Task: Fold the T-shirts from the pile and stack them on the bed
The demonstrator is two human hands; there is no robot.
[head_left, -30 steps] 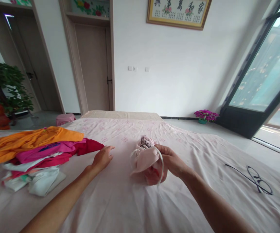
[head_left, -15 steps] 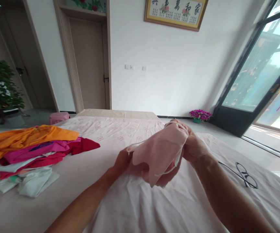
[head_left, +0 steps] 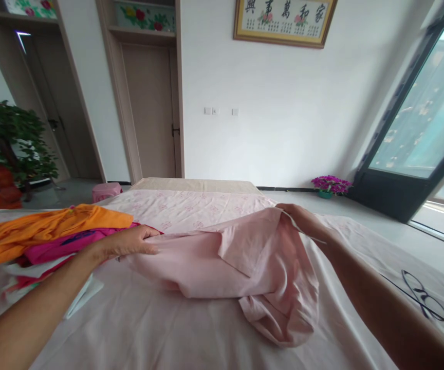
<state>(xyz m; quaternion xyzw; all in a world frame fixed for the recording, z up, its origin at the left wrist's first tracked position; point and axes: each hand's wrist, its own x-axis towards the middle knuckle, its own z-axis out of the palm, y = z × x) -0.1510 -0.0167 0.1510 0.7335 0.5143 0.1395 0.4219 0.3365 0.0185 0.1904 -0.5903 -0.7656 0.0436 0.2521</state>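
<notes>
Left hand (head_left: 139, 241): palm down, thumb and fingers closed in a pinch. Right hand (head_left: 289, 210): fingers curled, pointing inward. Both forearms extend forward, hands held well apart.

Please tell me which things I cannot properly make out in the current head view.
All in the head view:
- Glasses: the far end of one temple, hidden by the right forearm.
- Clothes pile: part of it, behind the left forearm.
- Framed picture: top cut off by the upper edge; small writing too tiny to read.
- Pink cloth: full shape, hidden by its own folds.
</notes>
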